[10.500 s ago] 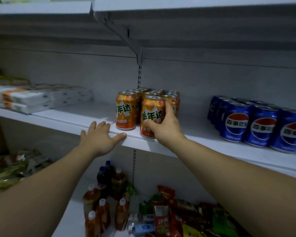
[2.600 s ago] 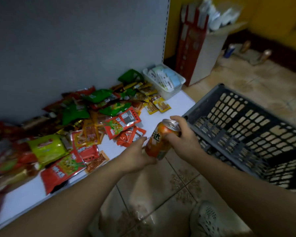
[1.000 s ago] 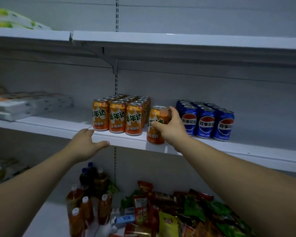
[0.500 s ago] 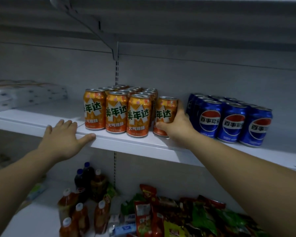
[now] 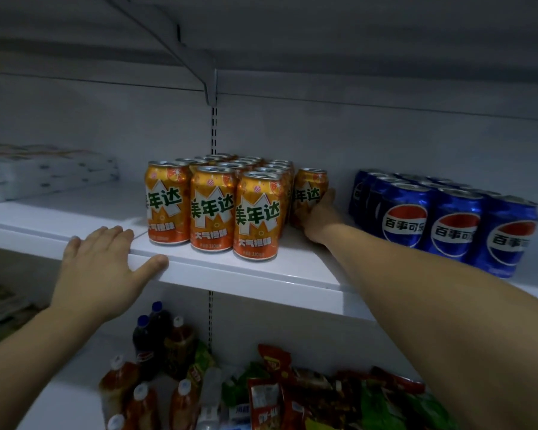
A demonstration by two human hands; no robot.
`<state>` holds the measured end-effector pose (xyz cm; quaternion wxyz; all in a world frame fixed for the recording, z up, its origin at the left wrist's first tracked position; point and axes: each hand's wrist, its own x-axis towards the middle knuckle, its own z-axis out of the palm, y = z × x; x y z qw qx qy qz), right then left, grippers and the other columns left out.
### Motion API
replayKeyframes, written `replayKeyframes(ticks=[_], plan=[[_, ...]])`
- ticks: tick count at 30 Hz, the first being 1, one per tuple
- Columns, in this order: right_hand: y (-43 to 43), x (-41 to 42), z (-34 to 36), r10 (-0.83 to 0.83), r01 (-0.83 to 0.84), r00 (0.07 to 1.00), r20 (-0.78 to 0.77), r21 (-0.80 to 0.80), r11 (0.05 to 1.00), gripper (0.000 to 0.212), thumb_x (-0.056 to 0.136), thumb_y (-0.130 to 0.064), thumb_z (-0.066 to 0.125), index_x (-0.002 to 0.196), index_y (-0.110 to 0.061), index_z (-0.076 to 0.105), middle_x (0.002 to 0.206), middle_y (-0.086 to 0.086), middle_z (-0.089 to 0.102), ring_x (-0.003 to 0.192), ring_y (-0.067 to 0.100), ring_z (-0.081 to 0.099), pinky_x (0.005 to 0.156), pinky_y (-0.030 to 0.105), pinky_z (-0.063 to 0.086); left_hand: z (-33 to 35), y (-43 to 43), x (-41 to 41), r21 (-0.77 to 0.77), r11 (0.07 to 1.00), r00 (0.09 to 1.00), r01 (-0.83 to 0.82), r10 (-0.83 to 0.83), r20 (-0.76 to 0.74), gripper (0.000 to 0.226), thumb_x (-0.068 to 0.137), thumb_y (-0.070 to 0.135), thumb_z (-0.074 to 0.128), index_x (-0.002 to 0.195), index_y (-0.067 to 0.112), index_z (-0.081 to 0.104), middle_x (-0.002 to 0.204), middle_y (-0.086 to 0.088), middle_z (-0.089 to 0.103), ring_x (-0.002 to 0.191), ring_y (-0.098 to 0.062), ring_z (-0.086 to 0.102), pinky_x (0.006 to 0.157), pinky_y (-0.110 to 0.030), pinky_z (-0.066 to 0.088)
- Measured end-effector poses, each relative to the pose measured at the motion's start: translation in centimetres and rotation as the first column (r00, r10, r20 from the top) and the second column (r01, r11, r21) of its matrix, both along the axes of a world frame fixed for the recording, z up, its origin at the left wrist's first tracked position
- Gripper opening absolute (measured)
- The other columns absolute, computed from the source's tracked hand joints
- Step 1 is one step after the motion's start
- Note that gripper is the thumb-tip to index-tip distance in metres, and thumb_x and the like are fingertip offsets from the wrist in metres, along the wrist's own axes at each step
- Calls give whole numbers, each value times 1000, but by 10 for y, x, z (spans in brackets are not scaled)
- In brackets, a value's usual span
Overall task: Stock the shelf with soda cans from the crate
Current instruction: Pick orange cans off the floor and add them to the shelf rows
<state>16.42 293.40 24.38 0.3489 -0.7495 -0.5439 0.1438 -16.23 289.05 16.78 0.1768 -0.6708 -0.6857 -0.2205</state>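
Right hand (image 5: 319, 217) grips an orange can (image 5: 309, 193) upright on the shelf (image 5: 230, 271), just right of the stocked orange block (image 5: 212, 209), release pending; left hand (image 5: 103, 268) flat on shelf edge; crate unseen, remainder unknown.

Shelf (image 5: 75, 212): block of orange cans (image 5: 212, 209); right hand (image 5: 319, 221) grips a lone can (image 5: 309, 193) just beside it; blue cans (image 5: 448, 221) further right; left hand (image 5: 100, 268) flat on front edge.

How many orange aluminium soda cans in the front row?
3: left can, middle can, right can, side by side near the white shelf edge. A fourth can, farther back, is gripped by the right hand; rear rows partly hidden.
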Motion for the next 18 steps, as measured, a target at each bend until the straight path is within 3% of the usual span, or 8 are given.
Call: replayKeyframes(ticks=[8,12,18], plan=[[45,13,-3,41,-41,996,83,-3,999,88,100,-38,43,148,1,-19,152,19,32,134,31,40,105,37,32,-3,6,-1,55,998,999,-31,32,-26,99,75,77,10,130,8,55,135,-14,54,127,-33,46,107,-55,26],[67,18,-5,17,-18,999,37,22,1000,86,99,-40,45,150,-3,-12,151,21,31,135,35,38,108,41,30,-4,6,0,70,997,999,-32,33,-13,97,74,76,14,128,8,57,133,-15,56,125,-35,47,106,-57,27],[94,27,-9,36,-37,984,172,2,999,77,100,-34,42,149,4,-3,151,30,24,136,45,30,109,50,28,-6,9,-2,59,998,1000,-26,26,2,96,74,75,16,128,8,56,133,-16,55,125,-36,48,105,-58,29]])
